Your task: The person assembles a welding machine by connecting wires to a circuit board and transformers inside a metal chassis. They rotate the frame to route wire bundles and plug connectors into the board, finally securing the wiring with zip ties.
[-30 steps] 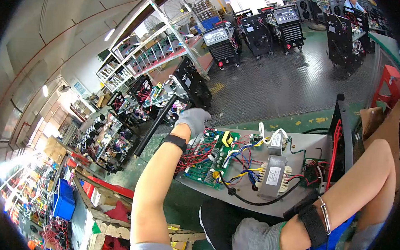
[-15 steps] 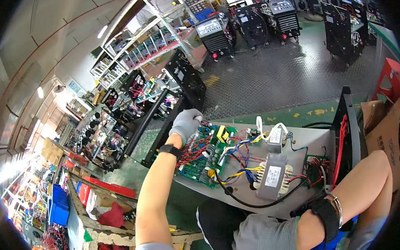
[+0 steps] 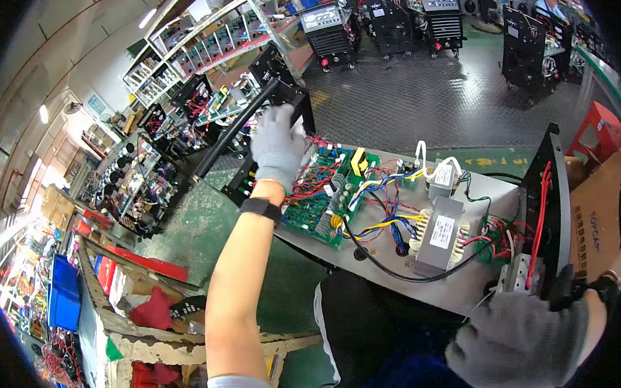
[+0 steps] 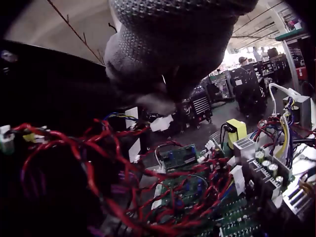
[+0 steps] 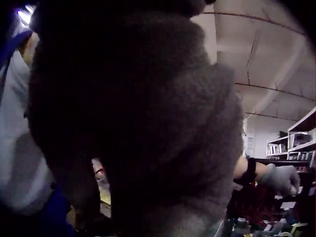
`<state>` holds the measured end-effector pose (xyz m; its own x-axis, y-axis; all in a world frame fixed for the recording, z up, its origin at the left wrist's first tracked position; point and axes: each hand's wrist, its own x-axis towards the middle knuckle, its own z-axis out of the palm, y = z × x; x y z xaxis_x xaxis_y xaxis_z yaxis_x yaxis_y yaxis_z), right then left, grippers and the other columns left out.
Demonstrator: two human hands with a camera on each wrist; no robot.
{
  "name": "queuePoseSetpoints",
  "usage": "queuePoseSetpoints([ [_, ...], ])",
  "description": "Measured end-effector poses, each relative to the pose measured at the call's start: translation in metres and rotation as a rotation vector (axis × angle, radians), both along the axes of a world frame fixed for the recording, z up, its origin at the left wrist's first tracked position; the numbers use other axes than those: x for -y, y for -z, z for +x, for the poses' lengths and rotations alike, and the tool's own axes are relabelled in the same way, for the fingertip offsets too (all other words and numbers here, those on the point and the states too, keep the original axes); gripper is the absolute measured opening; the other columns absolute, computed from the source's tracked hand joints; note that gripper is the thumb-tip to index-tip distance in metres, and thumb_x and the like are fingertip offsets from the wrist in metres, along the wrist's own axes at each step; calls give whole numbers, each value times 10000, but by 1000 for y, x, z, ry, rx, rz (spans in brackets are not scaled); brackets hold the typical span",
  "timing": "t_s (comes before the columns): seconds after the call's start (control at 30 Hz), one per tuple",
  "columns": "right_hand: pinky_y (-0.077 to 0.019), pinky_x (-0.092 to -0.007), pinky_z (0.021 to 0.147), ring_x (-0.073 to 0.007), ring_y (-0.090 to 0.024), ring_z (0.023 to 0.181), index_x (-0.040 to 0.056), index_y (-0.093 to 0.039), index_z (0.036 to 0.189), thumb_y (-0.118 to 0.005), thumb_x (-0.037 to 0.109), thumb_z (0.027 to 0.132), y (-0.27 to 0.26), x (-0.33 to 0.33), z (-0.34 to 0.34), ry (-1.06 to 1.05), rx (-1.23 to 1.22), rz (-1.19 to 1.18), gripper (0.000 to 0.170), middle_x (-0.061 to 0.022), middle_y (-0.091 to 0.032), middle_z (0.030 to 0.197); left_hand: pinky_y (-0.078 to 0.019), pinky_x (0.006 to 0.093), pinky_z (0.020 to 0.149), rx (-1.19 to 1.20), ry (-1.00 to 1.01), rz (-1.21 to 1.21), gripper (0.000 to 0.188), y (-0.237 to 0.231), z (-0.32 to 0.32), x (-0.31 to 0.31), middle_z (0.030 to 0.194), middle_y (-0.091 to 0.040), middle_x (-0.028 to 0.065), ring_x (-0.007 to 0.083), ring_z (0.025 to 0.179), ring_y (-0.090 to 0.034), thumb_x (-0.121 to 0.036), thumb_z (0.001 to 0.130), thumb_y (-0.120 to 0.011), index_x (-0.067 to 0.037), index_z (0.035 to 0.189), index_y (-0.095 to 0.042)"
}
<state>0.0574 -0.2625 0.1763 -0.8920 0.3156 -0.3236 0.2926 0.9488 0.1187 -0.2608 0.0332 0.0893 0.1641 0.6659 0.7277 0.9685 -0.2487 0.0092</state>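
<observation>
My gloved left hand [image 3: 279, 147] is up at the black end panel [image 3: 302, 109], beside a long black bar [image 3: 236, 130]. In the left wrist view its glove [image 4: 168, 54] hangs just over a white connector [image 4: 160, 123] among twisted red wires [image 4: 91, 163]; I cannot tell whether the fingers pinch it. Below lies a green circuit board [image 3: 316, 219] with a yellow-wrapped part [image 3: 358, 161]. My gloved right hand [image 3: 517, 342] hangs loosely bent by the chassis's near right corner, with nothing seen in it. The right wrist view shows mostly its dark glove [image 5: 148, 123].
A grey transformer [image 3: 440, 236] and a smaller one [image 3: 442, 180] sit on the metal base [image 3: 391, 272]. Another black panel [image 3: 535, 199] stands at its right end. Beyond it is a cardboard box [image 3: 597, 216]. A worn wooden frame [image 3: 155, 349] stands at the lower left.
My left hand has risen from the board's wire end to the black panel. My right hand has left the lap and moved right, to the chassis's near corner. The head view has shifted too.
</observation>
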Motion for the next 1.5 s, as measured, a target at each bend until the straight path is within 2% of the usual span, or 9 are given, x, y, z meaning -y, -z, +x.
queuePoseSetpoints([
  [0.17,-503,-286,587,-136,-557,637,102,-603,906,-705,289,763,45,60,-3,519,-191,159,256,-5,-567,726,-313,466,1057,-68,-188,496,644,-37,-4,37,1346,-478,103,319,1260,-423,-237,697,-758,-162,1287,-511],
  [0.3,-500,-279,570,-143,-568,650,133,-600,997,-729,248,726,-23,1,-37,17,-60,-136,321,-15,-578,815,-253,484,1100,63,-532,377,804,-40,-55,24,1410,-414,138,358,1319,-357,-347,688,-777,-122,1369,-413],
  [0.33,-500,-279,564,-145,-577,665,132,-600,994,-724,239,726,-29,4,-44,4,-29,-115,314,-18,-578,833,-333,472,1062,14,-646,253,718,-40,-69,28,1317,-527,157,365,1244,-474,-421,722,-746,-105,1316,-494],
  [0.43,-530,-355,656,-192,-619,814,106,-601,963,-688,232,739,-28,37,-42,250,-79,-33,271,-57,-576,891,-446,458,955,254,-586,-400,569,-37,-110,25,1199,-603,165,359,1089,-593,-422,806,-670,-128,1279,-553],
  [0.6,-508,-346,613,-190,-616,781,128,-608,900,-620,360,838,12,79,-13,704,-278,658,240,-58,-601,959,-495,470,862,167,-470,-200,379,-5,-133,21,1106,-635,171,376,1024,-628,-402,887,-593,-109,1126,-615],
  [0.87,-465,-395,667,-259,-598,795,105,-587,874,-630,415,836,-36,98,13,396,-808,421,315,-55,-602,906,-481,476,841,233,-434,-162,371,-6,-125,28,1086,-635,196,393,1010,-617,-385,881,-614,-82,1094,-612],
  [1.1,-435,-437,860,-341,-569,988,81,-611,1057,-681,444,801,51,77,43,771,-839,639,449,-110,-599,1060,-486,484,779,229,-447,-99,315,-7,-122,38,1048,-622,178,383,944,-624,-350,906,-596,-107,1107,-609],
  [1.17,-472,-408,791,-306,-599,894,68,-637,914,-746,249,766,83,56,59,660,-1012,755,258,-86,-633,936,-487,481,771,212,-461,-77,313,-5,-122,41,1048,-620,176,385,935,-625,-343,909,-597,-110,1119,-607],
  [1.5,-468,-397,597,-265,-555,631,48,-562,749,-691,204,806,94,38,83,644,-1270,680,211,-66,-516,645,-494,476,759,148,-539,-24,330,-2,-115,51,1064,-613,169,389,917,-626,-315,890,-614,-98,1138,-597],
])
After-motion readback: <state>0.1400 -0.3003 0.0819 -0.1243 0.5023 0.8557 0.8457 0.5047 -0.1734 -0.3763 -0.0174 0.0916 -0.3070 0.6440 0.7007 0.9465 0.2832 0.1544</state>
